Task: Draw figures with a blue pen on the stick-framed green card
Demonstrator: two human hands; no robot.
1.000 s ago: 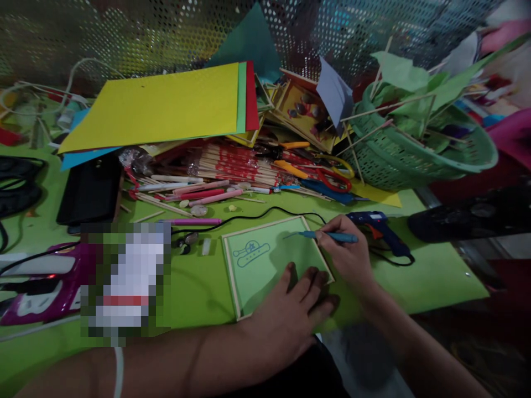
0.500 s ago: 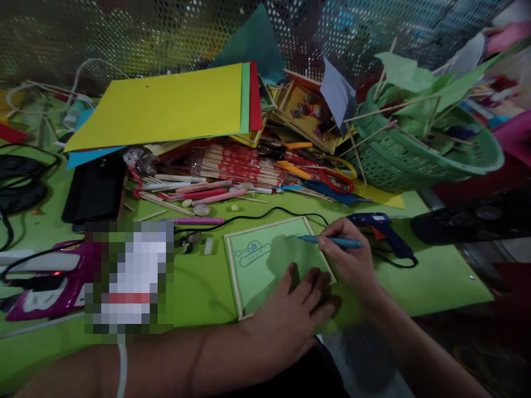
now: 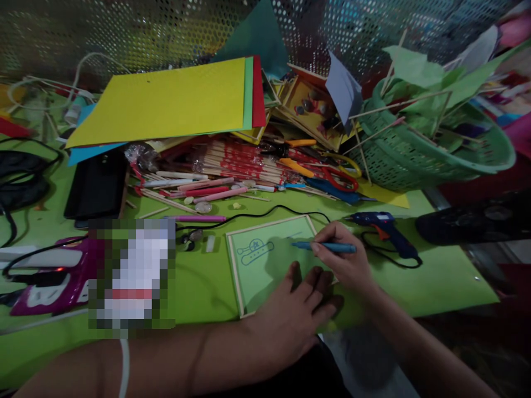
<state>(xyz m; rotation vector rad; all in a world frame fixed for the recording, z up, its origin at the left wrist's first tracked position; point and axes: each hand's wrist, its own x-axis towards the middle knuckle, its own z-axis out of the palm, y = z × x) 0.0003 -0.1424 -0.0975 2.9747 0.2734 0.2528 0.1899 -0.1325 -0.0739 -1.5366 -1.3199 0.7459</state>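
Note:
A light green sheet [image 3: 257,284] edged with thin wooden strips lies on the green table. Its upper left bears a blue line drawing [image 3: 256,251], and a short blue line shows near the upper right. My right hand [image 3: 342,254] grips a blue felt-tip pen [image 3: 334,247], its tip pointing left at the sheet just below that line. Whether the tip touches the paper I cannot tell. My left hand [image 3: 296,309] rests with fingers spread over the lower right of the sheet and its edge, holding nothing.
A blue glue gun [image 3: 388,235] lies right of the sheet, its cable curled beside it. Behind are scissors [image 3: 342,179], pink markers [image 3: 222,194], bundled sticks [image 3: 244,160], stacked coloured paper [image 3: 166,105] and a green basket [image 3: 418,149]. A purple power strip [image 3: 53,284] sits at left.
The short blue line at the sheet's upper right has grown longer. The pen tip has moved slightly left and down, below the line. My left hand stays on the sheet.

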